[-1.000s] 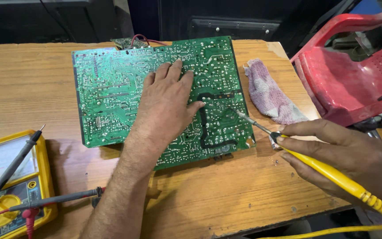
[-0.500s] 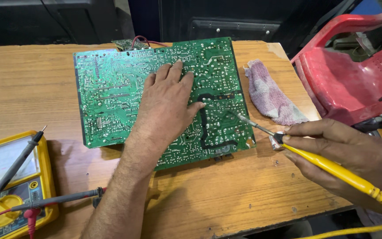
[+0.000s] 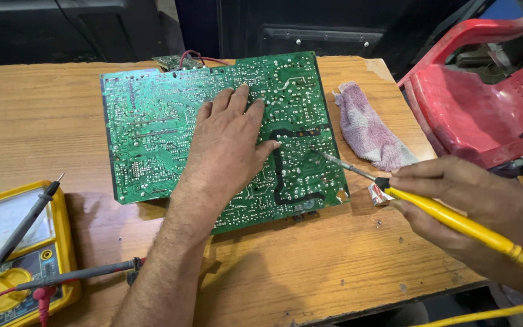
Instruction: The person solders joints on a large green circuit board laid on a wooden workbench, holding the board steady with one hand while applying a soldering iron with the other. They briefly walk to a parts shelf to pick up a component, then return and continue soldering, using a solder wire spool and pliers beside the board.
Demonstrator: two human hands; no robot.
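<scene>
A large green circuit board (image 3: 152,127) lies solder side up on the wooden table (image 3: 25,121). My left hand (image 3: 228,142) rests flat on the board's middle, fingers spread, pressing it down. My right hand (image 3: 473,212) grips a yellow-handled soldering iron (image 3: 443,215) at the right. The iron's metal tip (image 3: 328,157) touches the board near its right edge, beside a black curved strip. A small spool-like object (image 3: 379,194) sits on the table just under the iron.
A yellow multimeter (image 3: 13,248) with red and black probes (image 3: 80,274) lies at the front left. A pinkish rag (image 3: 367,127) lies right of the board. A red plastic chair (image 3: 485,103) stands beyond the table's right edge. Dark equipment is behind.
My right hand has brought the soldering iron slightly left and up, so its tip now sits on the board. My left hand stays flat on the board.
</scene>
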